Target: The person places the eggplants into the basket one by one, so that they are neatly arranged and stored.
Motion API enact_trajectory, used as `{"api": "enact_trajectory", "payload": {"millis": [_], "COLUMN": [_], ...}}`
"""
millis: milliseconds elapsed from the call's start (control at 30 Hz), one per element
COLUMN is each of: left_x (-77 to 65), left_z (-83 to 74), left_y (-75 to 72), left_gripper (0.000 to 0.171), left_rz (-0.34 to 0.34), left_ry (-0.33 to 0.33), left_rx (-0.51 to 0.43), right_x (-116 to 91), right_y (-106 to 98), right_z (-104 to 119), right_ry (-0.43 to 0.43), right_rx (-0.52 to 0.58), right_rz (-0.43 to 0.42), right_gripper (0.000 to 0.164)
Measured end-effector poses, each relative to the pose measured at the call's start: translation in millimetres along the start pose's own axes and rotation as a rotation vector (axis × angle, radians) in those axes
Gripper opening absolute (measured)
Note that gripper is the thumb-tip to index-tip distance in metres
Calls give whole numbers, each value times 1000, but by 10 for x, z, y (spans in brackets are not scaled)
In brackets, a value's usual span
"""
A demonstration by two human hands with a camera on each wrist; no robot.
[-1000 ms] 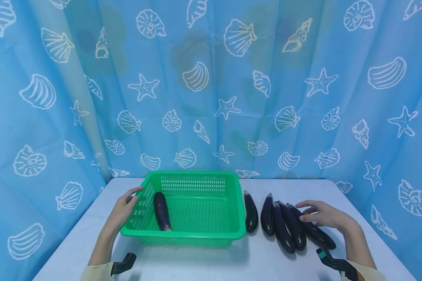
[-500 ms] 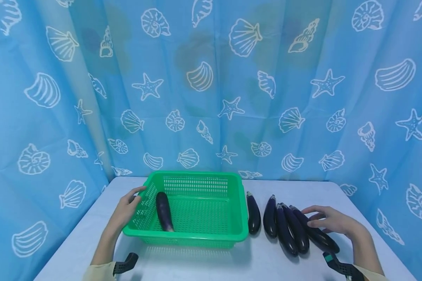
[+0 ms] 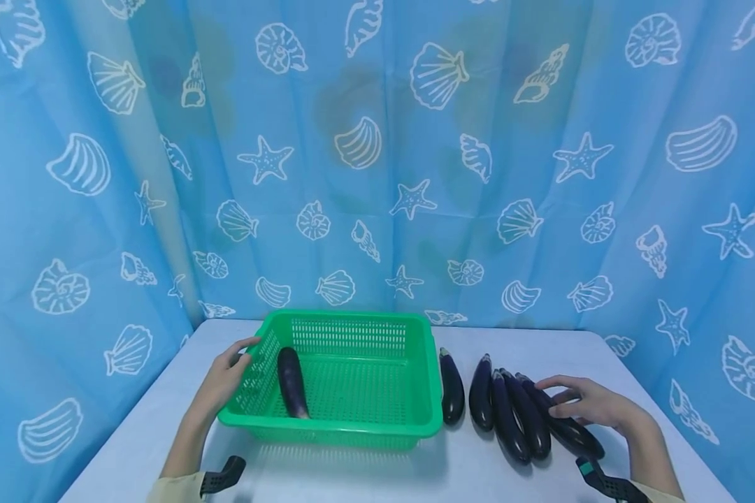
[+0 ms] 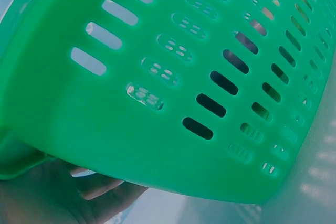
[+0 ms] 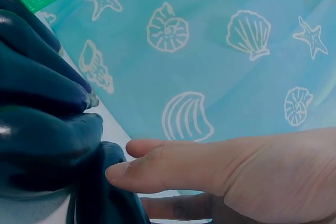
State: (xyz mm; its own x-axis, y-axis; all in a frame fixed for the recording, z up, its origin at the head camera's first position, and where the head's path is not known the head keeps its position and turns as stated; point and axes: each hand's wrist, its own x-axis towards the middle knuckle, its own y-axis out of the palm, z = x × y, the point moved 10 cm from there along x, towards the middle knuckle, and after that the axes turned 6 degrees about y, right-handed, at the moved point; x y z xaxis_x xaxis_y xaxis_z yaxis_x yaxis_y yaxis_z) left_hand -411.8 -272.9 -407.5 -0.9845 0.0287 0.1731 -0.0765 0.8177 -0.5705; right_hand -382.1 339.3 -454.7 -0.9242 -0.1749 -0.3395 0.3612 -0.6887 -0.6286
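My left hand [image 3: 223, 377] holds the left rim of the green perforated basket [image 3: 346, 429], with fingertips and thumb at the edge. In the left wrist view, the basket wall [image 4: 157, 156] hides part of that hand [image 4: 68, 192]. One dark purple eggplant [image 3: 292, 384] lies in the basket's left side. My right hand [image 3: 594, 405] is over the rightmost eggplant [image 3: 579, 436], fingers loosely spread, thumb overlapping its upper part. In the right wrist view, the thumb of this hand [image 5: 210, 166] is right at the eggplant's dark skin [image 5: 107, 182].
Several more eggplants lie right of the basket: a single eggplant [image 3: 451, 391] beside its wall, then another [image 3: 481, 395] and a close pair [image 3: 508, 426]. The white table [image 3: 327, 478] ends at a blue shell-print curtain [image 3: 377, 175].
The head view shifts slightly. My right hand slides a little toward me along the rightmost eggplant. The left hand, basket and eggplants keep their places.
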Motion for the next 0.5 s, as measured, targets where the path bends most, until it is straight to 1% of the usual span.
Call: {"api": "enact_trajectory", "payload": {"millis": [133,300,500], "left_x": [-1,-12,-19], "left_z": [-2,1,-20], "left_y": [18,24,-6], "left_gripper": [45,46,46], "left_rz": [2,6,5], "left_ry": [-9,-10,6], "left_rx": [-2,10,16], "right_x": [5,32,41], "right_y": [5,6,0], "right_z": [-42,-91,-54], "right_ry": [24,61,45], "right_rx": [-8,-33,-53], "right_rz": [-17,-34,-32], "right_gripper": [63,67,67]}}
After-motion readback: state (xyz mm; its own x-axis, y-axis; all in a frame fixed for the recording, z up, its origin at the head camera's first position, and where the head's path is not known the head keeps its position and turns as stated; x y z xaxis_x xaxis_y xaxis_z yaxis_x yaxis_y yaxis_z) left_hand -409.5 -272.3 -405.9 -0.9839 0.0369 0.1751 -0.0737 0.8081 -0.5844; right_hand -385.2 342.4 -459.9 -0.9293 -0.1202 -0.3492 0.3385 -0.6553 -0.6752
